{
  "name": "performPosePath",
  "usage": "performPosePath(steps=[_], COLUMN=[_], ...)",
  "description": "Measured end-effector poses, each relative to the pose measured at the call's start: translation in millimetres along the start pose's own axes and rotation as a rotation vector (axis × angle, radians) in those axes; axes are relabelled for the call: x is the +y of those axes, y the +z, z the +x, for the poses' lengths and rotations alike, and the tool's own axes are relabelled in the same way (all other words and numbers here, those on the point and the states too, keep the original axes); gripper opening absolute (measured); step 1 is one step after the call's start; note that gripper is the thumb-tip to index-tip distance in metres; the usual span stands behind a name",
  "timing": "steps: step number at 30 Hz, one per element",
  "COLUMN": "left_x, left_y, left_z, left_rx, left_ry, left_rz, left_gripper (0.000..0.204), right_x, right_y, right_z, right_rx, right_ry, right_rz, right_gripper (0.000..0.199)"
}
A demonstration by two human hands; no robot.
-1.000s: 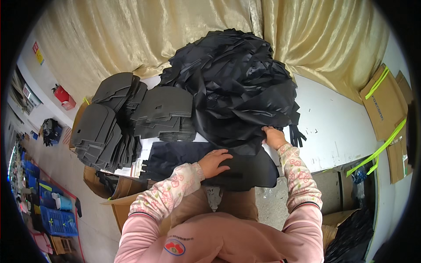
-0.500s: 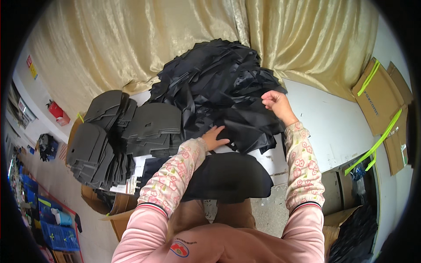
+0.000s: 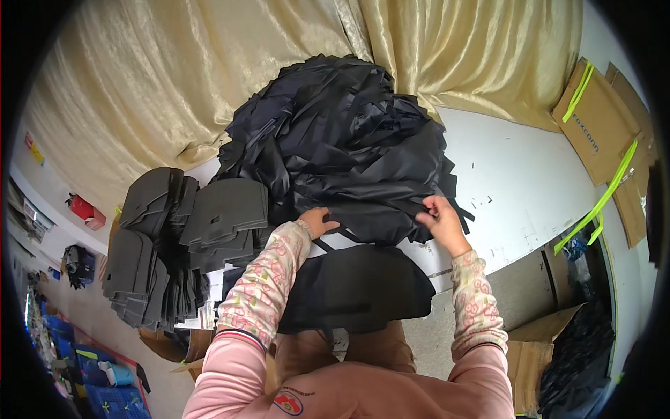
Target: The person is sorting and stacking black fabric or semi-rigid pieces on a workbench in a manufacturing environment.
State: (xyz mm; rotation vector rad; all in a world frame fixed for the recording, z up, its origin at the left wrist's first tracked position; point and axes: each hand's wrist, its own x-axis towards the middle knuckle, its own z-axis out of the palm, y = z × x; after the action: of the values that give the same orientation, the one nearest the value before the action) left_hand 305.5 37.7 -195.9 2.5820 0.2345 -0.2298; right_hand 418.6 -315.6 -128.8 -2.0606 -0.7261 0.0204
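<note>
A large heap of thin, shiny black fabric pieces (image 3: 335,133) lies on the white table in front of me. At its near left edge, my left hand (image 3: 319,221) has its fingers and thumb closed on the border of a black fabric piece (image 3: 377,218). My right hand (image 3: 445,225) pinches the same stretch of fabric near its right end, fingers curled; the exact grip is partly hidden. Between my forearms, a dark panel with rounded corners (image 3: 359,286) lies flat at the table's front edge.
Stacks of dark grey foam-like panels with small slots (image 3: 227,206) stand on the left of the table. Cardboard (image 3: 597,133) with yellow-green straps leans at the right. A carton (image 3: 530,356) holding black material sits lower right. Gold curtains (image 3: 174,77) hang behind.
My right hand has come down and toward me, from above the heap's right side to its near edge. The left hand's spread fingers have drawn together on the fabric. The view has shifted slightly.
</note>
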Motion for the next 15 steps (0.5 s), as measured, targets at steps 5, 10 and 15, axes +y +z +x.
performPosePath(steps=[5,10,15], left_x=[28.4,46.0,85.3], left_y=[1.2,-1.4,-20.9], left_z=[-23.2,-42.5,-79.2], left_rx=[0.308,0.341,0.316], left_ry=[0.152,0.22,0.337], left_rz=[0.093,0.006,-0.423], left_gripper=[0.029,0.028,0.041], right_x=[-15.2,-26.2,-126.6], right_y=[21.8,16.4,-13.8], right_z=[-28.0,5.0,51.0], right_rx=[-0.025,0.164,-0.064], right_ry=[-0.559,-0.598,-0.303], right_rz=[-0.577,-0.361,0.334], right_gripper=[0.036,0.005,0.009])
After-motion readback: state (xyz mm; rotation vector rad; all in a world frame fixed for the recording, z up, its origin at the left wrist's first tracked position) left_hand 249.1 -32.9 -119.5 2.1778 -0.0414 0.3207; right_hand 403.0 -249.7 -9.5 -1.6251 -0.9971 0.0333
